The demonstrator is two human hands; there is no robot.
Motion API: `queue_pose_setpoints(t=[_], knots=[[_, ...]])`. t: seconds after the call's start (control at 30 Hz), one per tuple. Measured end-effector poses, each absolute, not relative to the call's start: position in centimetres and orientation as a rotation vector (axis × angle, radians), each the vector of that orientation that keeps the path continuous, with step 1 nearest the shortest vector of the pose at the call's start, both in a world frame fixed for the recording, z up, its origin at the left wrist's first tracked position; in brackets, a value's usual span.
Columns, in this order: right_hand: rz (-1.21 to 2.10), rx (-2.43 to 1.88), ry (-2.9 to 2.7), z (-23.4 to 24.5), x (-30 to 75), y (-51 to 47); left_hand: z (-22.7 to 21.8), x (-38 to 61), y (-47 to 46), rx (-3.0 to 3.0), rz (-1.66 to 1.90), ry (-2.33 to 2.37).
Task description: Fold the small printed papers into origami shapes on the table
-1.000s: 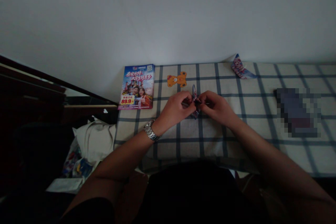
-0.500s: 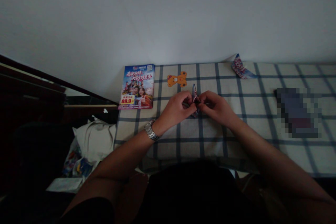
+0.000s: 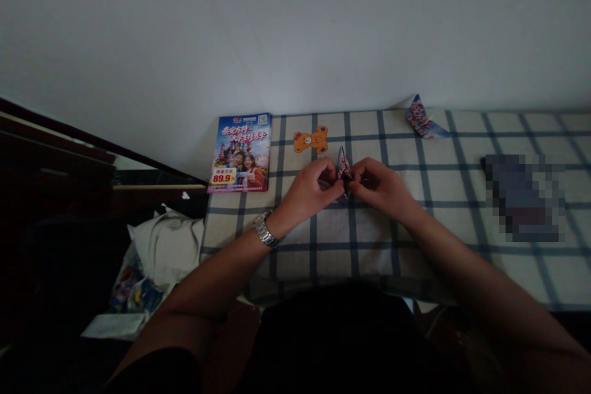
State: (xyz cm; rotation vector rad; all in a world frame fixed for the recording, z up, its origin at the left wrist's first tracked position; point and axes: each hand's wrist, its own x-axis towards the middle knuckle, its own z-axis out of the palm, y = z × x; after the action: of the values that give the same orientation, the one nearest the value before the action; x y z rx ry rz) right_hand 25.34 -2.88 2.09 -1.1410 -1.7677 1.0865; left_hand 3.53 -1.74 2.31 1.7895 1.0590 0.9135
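Directions are taken from the held paper, with twelve o'clock toward the plain white wall [image 3: 295,31].

Item: small, narrow, folded piece of glossy paper printed in blue, red and white [image 3: 341,166]. Held at the centre, over the cream cloth with blue-grey checks [image 3: 369,252], its point turned to twelve.

Left hand [image 3: 314,188], at nine: closed in a fingertip pinch on the paper's near side. A silver metal-link wristwatch [image 3: 266,229] is worn on its wrist.

Right hand [image 3: 378,188], at three: fingers curled, its edge likewise pinched. Gripped from both flanks, the paper is presumably steadied while its folds are controlled.

Placed about: orange flat bear figure [image 3: 311,140], between ten and eleven; blue and pink printed leaflet marked 89.9 [image 3: 240,152], between nine and ten; bent, printed paper piece [image 3: 425,120], at two, against the wall. These are seemingly set aside to leave working room. A dark rectangular object, obscured by pixels [image 3: 521,197], is placed just past three.

Containers: crumpled off-white bag [image 3: 168,243], at eight, contents hidden; below it, multicoloured packaging [image 3: 145,295], too dark to be identified.
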Motion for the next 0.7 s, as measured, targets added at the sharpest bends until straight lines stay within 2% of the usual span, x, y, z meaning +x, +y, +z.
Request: queue_pose_setpoints(t=[0.4, 0.7], knots=[[1.177, -1.093, -1.64, 2.13, 25.12, -2.92, 1.56, 3.68, -1.74, 1.529, 0.944, 0.997], [1.087, -1.147, -1.669, 2.24, 25.12, -3.03, 1.98, 3.97, -1.83, 1.602, 0.99, 1.031]])
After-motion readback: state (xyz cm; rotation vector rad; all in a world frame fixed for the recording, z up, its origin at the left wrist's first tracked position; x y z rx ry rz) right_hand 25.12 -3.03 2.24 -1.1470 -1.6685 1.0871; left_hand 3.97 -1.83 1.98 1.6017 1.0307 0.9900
